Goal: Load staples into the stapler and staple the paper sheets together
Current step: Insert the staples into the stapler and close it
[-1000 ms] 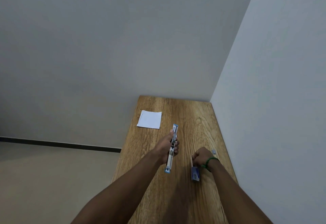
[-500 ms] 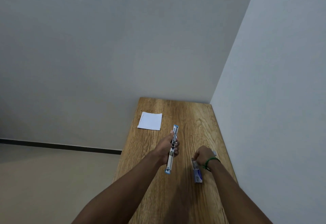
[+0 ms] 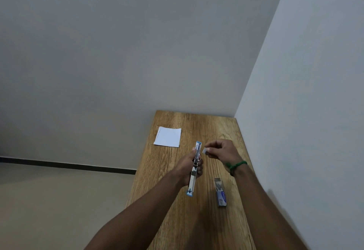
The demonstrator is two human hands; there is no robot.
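My left hand (image 3: 190, 168) grips a blue and silver stapler (image 3: 195, 169), swung fully open into one long strip and held above the wooden table (image 3: 167, 190). My right hand (image 3: 221, 151) pinches a small grey strip of staples (image 3: 205, 150) just right of the stapler's far end, a short gap away from it. A small blue staple box (image 3: 220, 192) lies open on the table below my right wrist. The white paper sheets (image 3: 167, 136) lie flat at the table's far left.
The narrow table stands in a room corner, with one white wall (image 3: 305, 111) along its right side and another behind its far end. Its left edge drops to the beige floor (image 3: 59, 200).
My right hand has let go of the staple box, which now lies on the table, and has risen forward to the stapler's far end with a staple strip. The left hand is steady.
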